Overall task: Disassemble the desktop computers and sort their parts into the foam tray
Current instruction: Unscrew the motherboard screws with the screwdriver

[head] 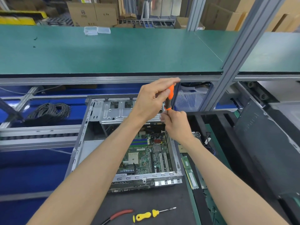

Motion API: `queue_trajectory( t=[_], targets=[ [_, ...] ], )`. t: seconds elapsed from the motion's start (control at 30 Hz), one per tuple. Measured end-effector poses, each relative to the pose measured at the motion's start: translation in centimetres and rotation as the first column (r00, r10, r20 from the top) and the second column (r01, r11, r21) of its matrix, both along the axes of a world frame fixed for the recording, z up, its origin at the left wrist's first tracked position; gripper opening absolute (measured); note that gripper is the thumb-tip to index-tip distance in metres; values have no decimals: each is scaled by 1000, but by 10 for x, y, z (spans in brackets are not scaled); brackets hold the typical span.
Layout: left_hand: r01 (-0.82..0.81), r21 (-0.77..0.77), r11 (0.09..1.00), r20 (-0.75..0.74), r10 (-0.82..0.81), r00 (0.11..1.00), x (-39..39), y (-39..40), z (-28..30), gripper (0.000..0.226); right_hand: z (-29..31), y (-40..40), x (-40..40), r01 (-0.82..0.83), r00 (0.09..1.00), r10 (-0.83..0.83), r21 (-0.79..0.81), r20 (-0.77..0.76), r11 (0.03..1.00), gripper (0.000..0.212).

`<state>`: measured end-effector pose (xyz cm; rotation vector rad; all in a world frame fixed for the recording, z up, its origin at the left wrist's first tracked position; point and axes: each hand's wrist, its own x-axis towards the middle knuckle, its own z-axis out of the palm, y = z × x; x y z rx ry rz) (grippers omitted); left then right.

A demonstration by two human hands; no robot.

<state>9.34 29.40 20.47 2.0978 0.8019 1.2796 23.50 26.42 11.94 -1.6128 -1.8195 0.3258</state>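
Green matting [113, 51] tops the bench shelf before stacked cardboard boxes [92, 13].

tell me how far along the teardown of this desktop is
Done: the open silver desktop case has its side cover off, the CPU socket is bare, and green memory sticks lie beside it on the right. In hand: the left hand and right hand hold the orange-and-black screwdriver upright. Left: the green motherboard is still inside.

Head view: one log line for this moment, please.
left hand: grips orange screwdriver handle | right hand: holds its lower end | open computer case: motherboard in | yellow screwdriver: idle
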Motion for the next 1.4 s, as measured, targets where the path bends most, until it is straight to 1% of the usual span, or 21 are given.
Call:
queue_trajectory(
  t=[0.07, 0.2, 0.27, 0.37, 0.43, 0.47, 0.53, 0.63, 0.73, 0.8, 0.87, 0.93, 1.0, 1.03, 1.1, 1.13, 1.2, 1.27, 1.33, 1.4],
  targets=[
    [-5, -30, 1000, 4, 5, 1000, 1, 0, 0, 39, 1, 1, 0, -19, 1000, 18, -61, -5, 998, 20],
    [-15, -99, 995, 86, 23, 996, 7, 1, 1, 28, 3, -2, -2, -33, 999, 28, -143, -41, 989, 29],
    [-33, -129, 991, 111, 48, 993, 9, 4, 2, 24, 4, -3, -3, -19, 999, 14, -117, -39, 993, 25],
    [-59, -151, 987, 131, 79, 988, 11, 6, 2, 23, 2, -5, -5, 62, 997, -62, -11, 49, 998, 19],
    [-35, -154, 987, 163, 60, 985, 12, 2, 4, 18, 1, -7, -5, 101, 992, -102, 22, 67, 995, 23],
    [-17, -130, 991, 148, 36, 988, 10, 1, 5, 15, 0, -7, -5, 100, 993, -101, 20, 64, 995, 25],
    [21, -68, 997, 72, -16, 997, 3, 1, 5, 24, 1, -5, -4, 76, 994, -75, -16, 73, 997, 24],
    [52, -71, 996, 16, -51, 999, -1, 3, 4, 37, 3, -2, -3, 26, 996, -18, -88, 82, 996, 19],
    [51, -107, 993, 26, -48, 998, 1, 4, 3, 34, 4, -2, -3, 17, 996, -6, -134, 87, 991, 19],
    [56, -144, 988, 71, -46, 996, 3, 6, 1, 31, 5, -3, -4, 10, 997, 2, -141, 81, 990, 25],
    [44, -175, 984, 117, -24, 993, 4, 9, 1, 33, 6, -3, -5, 7, 996, 5, -140, 88, 990, 29],
    [-4, -179, 984, 119, 26, 993, 5, 10, 1, 37, 3, -3, -6, 40, 996, -29, -126, 90, 991, 22],
    [-3, -177, 984, 140, 28, 990, 5, 8, 2, 35, 1, -5, -8, 90, 992, -79, -119, 94, 989, 25],
    [5, -164, 986, 141, 18, 990, 4, 7, 2, 31, 1, -6, -9, 100, 991, -89, -115, 99, 988, 26],
    [29, -98, 995, 88, -20, 996, 0, 5, 3, 25, 0, -7, -10, 91, 991, -80, -104, 111, 990, 25],
    [57, -78, 995, 56, -53, 997, -3, 5, 3, 28, 0, -7, -10, 85, 990, -72, -107, 123, 991, 23],
    [87, -105, 991, 24, -85, 996, -7, 7, 3, 38, 0, -6, -11, 79, 987, -60, -125, 151, 989, 19],
    [75, -140, 987, 17, -73, 997, -8, 9, 3, 39, -1, -5, -11, 64, 985, -38, -157, 166, 985, 18],
    [46, -157, 987, 35, -41, 999, -6, 10, 1, 35, -1, -4, -11, 62, 988, -33, -191, 149, 980, 21],
    [30, -176, 984, 88, -14, 996, -4, 11, 0, 38, 0, -4, -12, 53, 992, -27, -217, 122, 975, 26]
  ],
)
